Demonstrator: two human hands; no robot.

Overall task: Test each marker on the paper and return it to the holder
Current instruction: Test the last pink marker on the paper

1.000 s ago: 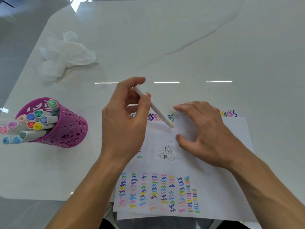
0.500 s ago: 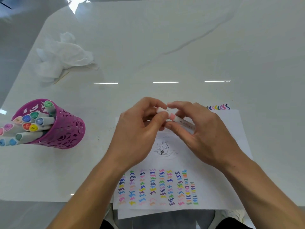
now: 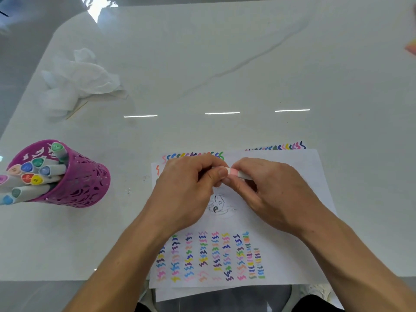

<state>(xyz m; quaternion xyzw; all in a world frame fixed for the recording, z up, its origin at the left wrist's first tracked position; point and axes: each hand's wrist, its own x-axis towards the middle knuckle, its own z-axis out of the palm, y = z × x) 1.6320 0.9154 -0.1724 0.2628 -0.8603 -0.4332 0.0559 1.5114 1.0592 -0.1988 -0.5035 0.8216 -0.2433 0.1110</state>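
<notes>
The marker [image 3: 236,172] is judged to be light and rigid: a slim, smooth plastic barrel that could slip or roll if loosely held. It is not fragile, though its tip would be spoiled by hard pressure. It is best taken round the barrel, with the end pinched separately when a cap is to be pulled off or pressed home.

It is held roughly level above the far half of the paper [image 3: 292,176], just beyond the small sketch [image 3: 219,204] at the paper's middle. Only a short white stretch with a pink band is seen between the fingers.

The left hand [image 3: 186,190] is curled, with thumb and fingers pinched on the marker's left end; whether that end is a cap cannot be told. The right hand [image 3: 270,190] is likewise curled round the right part of the barrel. The two hands are brought close together at the pink band.

The near half of the paper is covered by rows of coloured squiggles [image 3: 213,255]. The holder [image 3: 83,183], a purple openwork cup filled with capped markers [image 3: 33,174], is set on the bench [image 3: 225,64] well to the left of the paper.
</notes>
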